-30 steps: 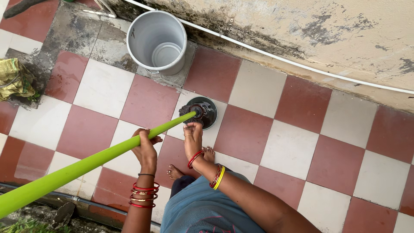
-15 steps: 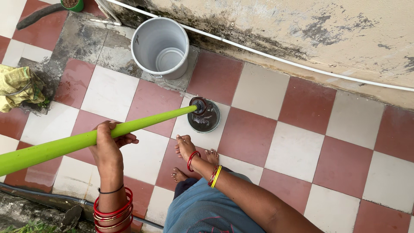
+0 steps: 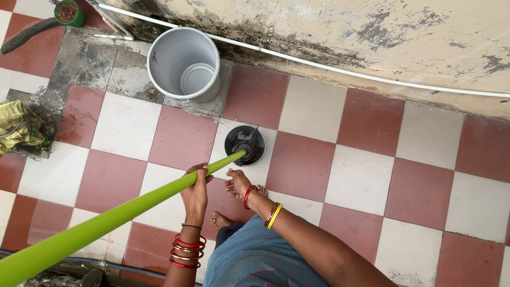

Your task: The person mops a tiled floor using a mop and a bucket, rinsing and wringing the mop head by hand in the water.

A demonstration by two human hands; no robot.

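A long green pole (image 3: 106, 226) slants from the lower left down to a round black disc-shaped thing (image 3: 245, 144) on the tiled floor, its tip resting in it. My left hand (image 3: 195, 186), with red bangles on the wrist, is closed around the pole close to that lower end. My right hand (image 3: 238, 183), with red and yellow bangles, hovers with fingers spread just below the pole's tip and holds nothing. My bare feet (image 3: 220, 219) stand beneath the hands.
An empty grey bucket (image 3: 186, 64) stands by the stained wall. A white pipe (image 3: 345, 69) runs along the wall's base. A yellow-green cloth (image 3: 16, 127) lies at the left edge, with a green pot (image 3: 69, 11) and a dark hose (image 3: 26, 34) at top left.
My left hand slid down the pole toward the black disc. My right hand drew back from the disc and opened. The view shifted.
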